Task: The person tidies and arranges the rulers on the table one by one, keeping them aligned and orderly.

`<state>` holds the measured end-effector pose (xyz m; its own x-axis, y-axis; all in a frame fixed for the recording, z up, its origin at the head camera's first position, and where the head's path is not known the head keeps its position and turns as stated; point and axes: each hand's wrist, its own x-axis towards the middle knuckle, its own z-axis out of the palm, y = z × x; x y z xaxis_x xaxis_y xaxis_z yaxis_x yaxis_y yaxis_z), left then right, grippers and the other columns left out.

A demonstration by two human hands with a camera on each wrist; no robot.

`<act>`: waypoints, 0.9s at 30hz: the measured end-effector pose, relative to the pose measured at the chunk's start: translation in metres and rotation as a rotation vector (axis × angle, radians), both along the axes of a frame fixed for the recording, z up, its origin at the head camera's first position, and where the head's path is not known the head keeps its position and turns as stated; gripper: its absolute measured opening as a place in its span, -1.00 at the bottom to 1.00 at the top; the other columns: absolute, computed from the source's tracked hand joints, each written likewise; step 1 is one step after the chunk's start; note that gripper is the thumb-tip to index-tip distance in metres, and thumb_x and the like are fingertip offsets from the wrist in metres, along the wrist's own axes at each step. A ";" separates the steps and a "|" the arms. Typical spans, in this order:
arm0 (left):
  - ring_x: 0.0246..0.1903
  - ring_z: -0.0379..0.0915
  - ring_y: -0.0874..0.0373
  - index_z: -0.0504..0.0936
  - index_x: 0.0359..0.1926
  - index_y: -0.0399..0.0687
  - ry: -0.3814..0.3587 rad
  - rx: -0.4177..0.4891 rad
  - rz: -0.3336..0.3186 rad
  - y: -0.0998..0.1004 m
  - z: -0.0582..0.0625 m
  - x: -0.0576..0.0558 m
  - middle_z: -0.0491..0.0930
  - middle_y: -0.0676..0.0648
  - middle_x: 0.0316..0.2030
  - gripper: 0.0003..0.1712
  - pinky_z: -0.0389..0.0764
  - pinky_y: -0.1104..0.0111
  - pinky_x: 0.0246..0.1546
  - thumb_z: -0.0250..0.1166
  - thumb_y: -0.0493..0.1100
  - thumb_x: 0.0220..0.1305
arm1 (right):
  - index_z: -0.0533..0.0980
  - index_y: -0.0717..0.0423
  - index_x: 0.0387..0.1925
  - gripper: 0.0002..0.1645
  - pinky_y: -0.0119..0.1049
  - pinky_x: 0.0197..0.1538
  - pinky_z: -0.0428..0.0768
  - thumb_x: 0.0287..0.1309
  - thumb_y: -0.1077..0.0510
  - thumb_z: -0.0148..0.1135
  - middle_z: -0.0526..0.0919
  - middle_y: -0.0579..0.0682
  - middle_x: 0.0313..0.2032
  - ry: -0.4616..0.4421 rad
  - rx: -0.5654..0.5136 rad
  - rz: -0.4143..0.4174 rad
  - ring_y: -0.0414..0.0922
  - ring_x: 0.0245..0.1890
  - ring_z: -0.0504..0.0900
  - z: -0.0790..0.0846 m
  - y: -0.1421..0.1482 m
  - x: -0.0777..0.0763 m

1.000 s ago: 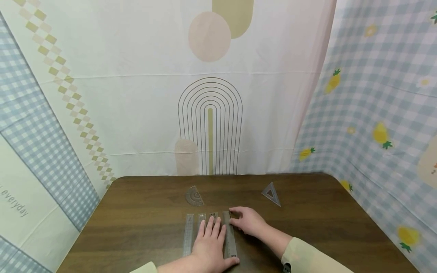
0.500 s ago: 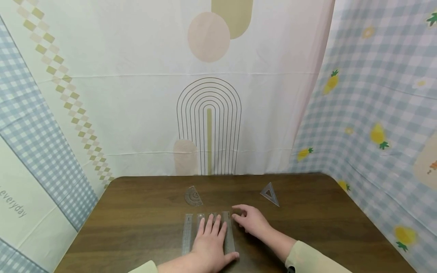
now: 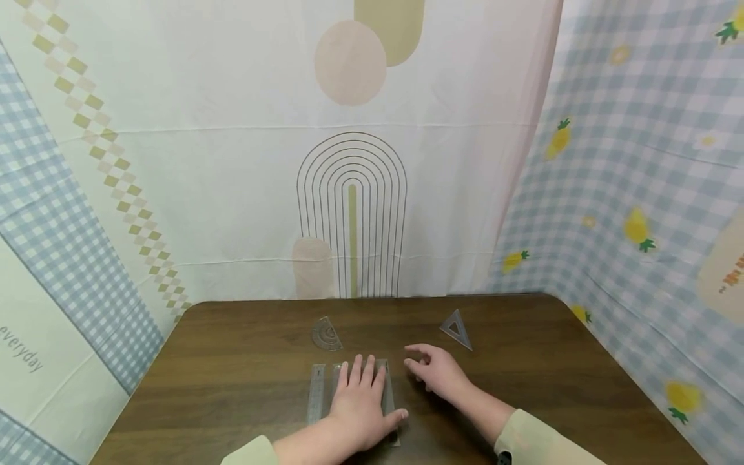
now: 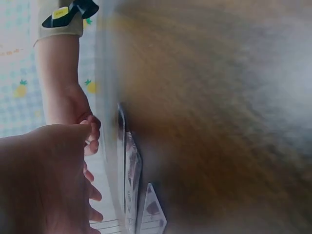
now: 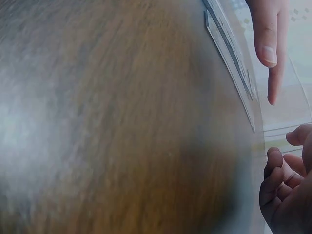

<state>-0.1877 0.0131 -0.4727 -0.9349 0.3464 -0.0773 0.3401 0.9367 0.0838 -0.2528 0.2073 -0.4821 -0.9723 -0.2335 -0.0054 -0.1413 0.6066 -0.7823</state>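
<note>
Several clear rulers lie side by side, lengthwise, on the brown table; the leftmost ruler (image 3: 316, 394) shows plainly and the rightmost ruler (image 3: 391, 403) only partly. My left hand (image 3: 360, 407) is over the middle ones, fingers straight and spread, hiding most of them; the thumb points right across the rightmost ruler. Whether the palm touches them I cannot tell. Just right of the rulers, my right hand (image 3: 438, 371) hovers with loosely bent fingers and nothing between them. Low ruler edges (image 4: 131, 180) show in the left wrist view, and ruler edges (image 5: 231, 73) in the right wrist view.
A clear protractor (image 3: 327, 334) lies behind the rulers, toward the back left. Further right lies a clear triangular set square (image 3: 456, 329), beyond my right hand. Patterned cloth (image 3: 256, 194) hangs behind the table and at both sides.
My right hand has let go of the rightmost ruler's edge and drawn away to the right. My left hand has shifted slightly forward and right over the rulers, covering more of the middle ones.
</note>
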 end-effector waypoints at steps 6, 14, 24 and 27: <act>0.50 -0.14 -0.21 0.23 0.51 -0.04 0.027 0.029 0.019 0.006 0.002 -0.006 0.08 -0.21 0.50 0.08 -0.09 -0.17 0.41 -0.10 0.60 0.24 | 0.55 0.13 0.19 -0.55 -0.21 -0.61 0.52 0.32 0.07 0.26 0.54 -0.01 -0.63 0.005 0.002 -0.027 -0.16 -0.77 0.42 0.003 0.008 -0.001; 0.49 -0.12 -0.21 0.21 0.51 -0.04 0.035 0.040 0.053 0.015 0.006 -0.012 0.07 -0.21 0.50 0.08 -0.09 -0.15 0.42 -0.11 0.60 0.24 | 0.55 0.11 0.20 -0.55 -0.22 -0.59 0.51 0.34 0.06 0.25 0.55 0.03 -0.61 0.005 0.015 -0.076 -0.14 -0.76 0.42 0.005 0.018 -0.003; 0.49 -0.09 -0.20 0.23 0.51 -0.01 0.041 0.026 0.061 0.029 0.007 -0.019 0.13 -0.18 0.49 0.08 -0.05 -0.16 0.41 -0.11 0.61 0.23 | 0.56 0.03 0.20 -0.57 -0.22 -0.57 0.51 0.34 0.05 0.25 0.56 0.02 -0.59 0.009 0.045 -0.103 -0.11 -0.73 0.44 0.005 0.035 -0.012; 0.49 -0.09 -0.20 0.23 0.51 0.00 0.027 0.026 0.065 0.034 0.005 -0.022 0.13 -0.17 0.49 0.08 -0.06 -0.17 0.41 -0.12 0.62 0.23 | 0.57 0.05 0.19 -0.58 -0.21 -0.57 0.52 0.34 0.06 0.25 0.56 0.02 -0.58 0.015 0.036 -0.092 -0.10 -0.73 0.44 0.003 0.042 -0.017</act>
<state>-0.2095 0.0476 -0.4672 -0.9570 0.2869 -0.0435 0.2815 0.9543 0.1005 -0.2694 0.2488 -0.4791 -0.9898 -0.1427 0.0021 -0.0947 0.6454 -0.7580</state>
